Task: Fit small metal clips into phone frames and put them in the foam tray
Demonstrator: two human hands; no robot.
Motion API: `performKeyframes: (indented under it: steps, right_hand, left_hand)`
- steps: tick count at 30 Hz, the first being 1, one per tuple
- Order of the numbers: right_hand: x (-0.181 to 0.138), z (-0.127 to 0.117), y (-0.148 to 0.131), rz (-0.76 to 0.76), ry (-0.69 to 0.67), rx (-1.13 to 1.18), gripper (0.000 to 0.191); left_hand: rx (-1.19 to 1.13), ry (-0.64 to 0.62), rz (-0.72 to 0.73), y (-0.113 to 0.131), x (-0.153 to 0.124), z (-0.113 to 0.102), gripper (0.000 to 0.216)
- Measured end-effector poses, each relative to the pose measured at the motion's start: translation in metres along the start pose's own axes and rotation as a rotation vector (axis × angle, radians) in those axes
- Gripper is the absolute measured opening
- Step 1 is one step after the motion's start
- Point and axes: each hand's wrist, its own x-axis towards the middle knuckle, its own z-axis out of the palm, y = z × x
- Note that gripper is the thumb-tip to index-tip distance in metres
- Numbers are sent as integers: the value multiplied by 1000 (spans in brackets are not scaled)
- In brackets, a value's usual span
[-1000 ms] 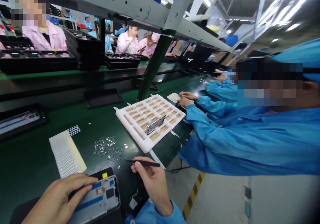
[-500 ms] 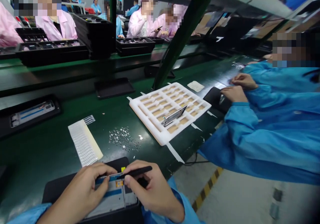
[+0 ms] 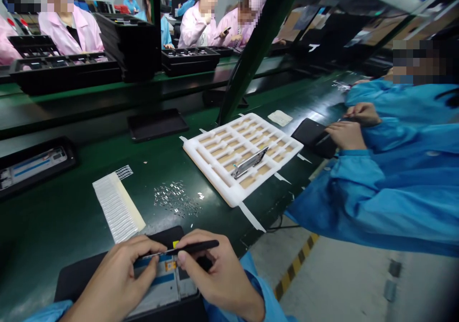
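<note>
My left hand [image 3: 114,279] grips the top edge of a phone housing [image 3: 167,283], which has a blue strip and a small orange-gold part. The housing lies on a black mat [image 3: 77,283]. My right hand [image 3: 218,279] is shut on black tweezers [image 3: 197,248], whose tip reaches the housing's top edge next to my left fingers. My hands hide the upper part of the housing. Beyond them lie a scatter of tiny metal parts [image 3: 175,198] and a white strip of small parts on backing [image 3: 116,207].
A white foam tray [image 3: 240,157] holding a metal phone frame [image 3: 249,163] sits on the green bench [image 3: 79,126]. A co-worker's blue-sleeved hands [image 3: 349,128] work at a black pad [image 3: 313,138] to the right. Stacked black trays [image 3: 64,68] line a shelf beyond.
My right hand has moved from beside the housing onto its top edge, bringing the tweezers with it. The housing now sits more squarely under both hands, and the head view has turned slightly.
</note>
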Motion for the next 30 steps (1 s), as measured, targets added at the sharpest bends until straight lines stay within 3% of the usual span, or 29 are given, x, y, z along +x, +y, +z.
performKeyframes:
  steps: [8,16,21,26,30]
  right_hand:
    - [0,1,-5,-53,21,-27,10]
    - [-4,0,-6,-226,55,-106,16]
    - [-9,0,0,-292,2,-108,25]
    - [-11,-2,6,-398,-73,-190,33]
    - [-13,-1,10,-423,-63,-217,35]
  left_hand:
    - [2,86,-21,-5,0,10,31]
    - [37,95,-40,-6,1,14,27]
    - [62,115,-10,-6,0,15,27]
    - [138,142,78,-6,0,11,30]
    - [317,221,309,-6,-4,2,33]
